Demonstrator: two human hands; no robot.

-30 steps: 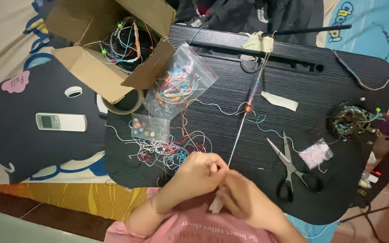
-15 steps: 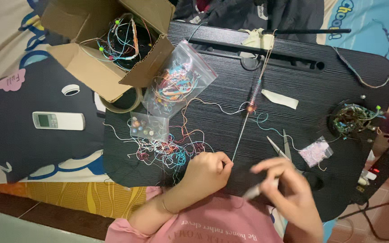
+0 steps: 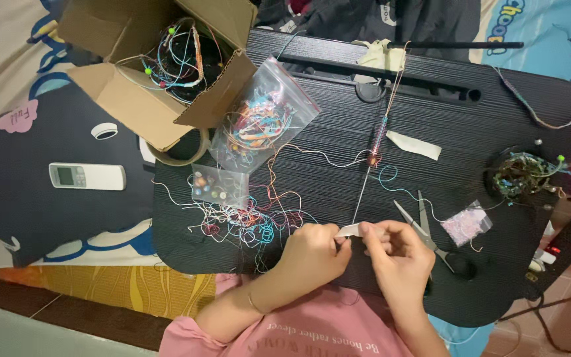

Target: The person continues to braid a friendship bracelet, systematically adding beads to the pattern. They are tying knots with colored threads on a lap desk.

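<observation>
Two hands are pinching a small pale strip of tape [image 3: 350, 230] at the near edge of the black ridged surface [image 3: 431, 106]: left hand [image 3: 313, 254] and right hand [image 3: 398, 254] are each gripping one end. Silver scissors [image 3: 424, 228] are lying just beside the right hand, near tangled coloured threads [image 3: 246, 221].

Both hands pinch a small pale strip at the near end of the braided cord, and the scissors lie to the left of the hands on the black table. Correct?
Not quite. In the head view the scissors lie right of the hands, beside the right hand, not left. The rest holds: the left hand and right hand pinch the pale strip at the near end of the braided cord on the black table.
</observation>
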